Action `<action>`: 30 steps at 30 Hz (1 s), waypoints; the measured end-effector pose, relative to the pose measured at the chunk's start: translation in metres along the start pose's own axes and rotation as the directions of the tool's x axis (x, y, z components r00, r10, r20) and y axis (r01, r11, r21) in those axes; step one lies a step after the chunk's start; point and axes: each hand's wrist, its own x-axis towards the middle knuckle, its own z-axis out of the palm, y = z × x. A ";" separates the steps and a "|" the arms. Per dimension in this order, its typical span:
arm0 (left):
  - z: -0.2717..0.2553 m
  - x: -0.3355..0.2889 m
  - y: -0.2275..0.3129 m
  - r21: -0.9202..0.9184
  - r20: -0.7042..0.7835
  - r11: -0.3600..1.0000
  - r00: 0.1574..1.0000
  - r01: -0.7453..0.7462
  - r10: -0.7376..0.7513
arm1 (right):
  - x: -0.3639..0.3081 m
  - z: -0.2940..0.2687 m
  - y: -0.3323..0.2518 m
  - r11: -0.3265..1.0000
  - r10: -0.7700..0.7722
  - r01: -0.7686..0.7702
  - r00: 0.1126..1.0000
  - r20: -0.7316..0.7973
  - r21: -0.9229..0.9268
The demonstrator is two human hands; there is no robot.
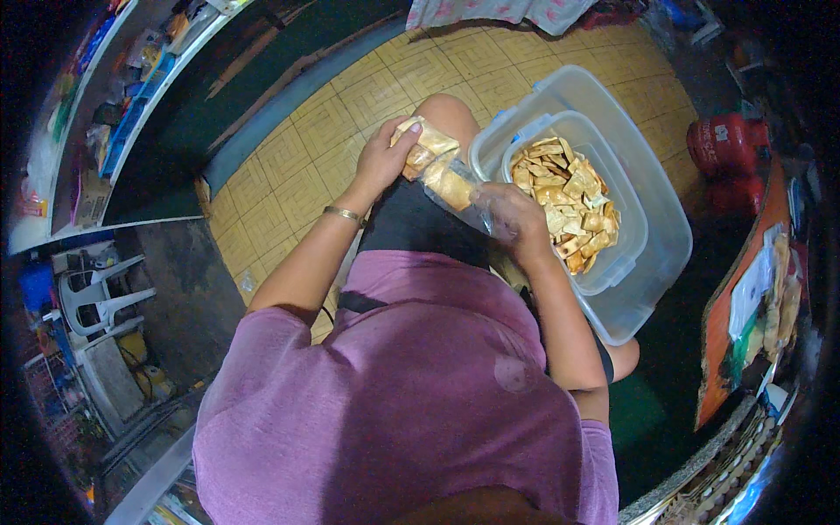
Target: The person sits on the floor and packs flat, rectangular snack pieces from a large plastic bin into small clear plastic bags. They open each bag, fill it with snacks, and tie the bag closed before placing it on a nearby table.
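In the head view, the person sits and looks down at the lap. Both hands hold one clear plastic bag (pixel 440 171) filled with square, golden crackers. The long axis of the bag runs slanted, from its upper end near the knee (pixel 448 114) down to its lower end toward the person's right side. The left hand (pixel 385 157) is closed around the upper end of the bag, with the fingers wrapped over the top crackers. The right hand (pixel 514 220) grips the lower end of the bag, and it seems to wear a thin clear glove. The bag rests above the dark shorts (pixel 420 223), just over the thigh.

Just beside the right hand stands a clear plastic box (pixel 626 232) full of loose crackers (pixel 567 197). It sits inside a bigger clear tub (pixel 661 210), which rests near the person's right leg.

The floor (pixel 297 166) has yellow square tiles with a pattern. At the left edge of the view there are shelves (pixel 114 105) with many small colourful packages, and lower, a white plastic chair (pixel 101 293). At the right there is a red gas tank (pixel 726 144) and an orange board (pixel 739 324) with small bags on it. The person wears a purple shirt (pixel 411 394) and a thin bracelet (pixel 343 213) on the left wrist.
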 end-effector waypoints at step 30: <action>0.014 0.005 0.013 0.083 -0.155 0.994 0.985 -0.064 0.076 | 0.025 0.022 0.008 0.950 -0.164 0.178 0.984 0.075 -0.256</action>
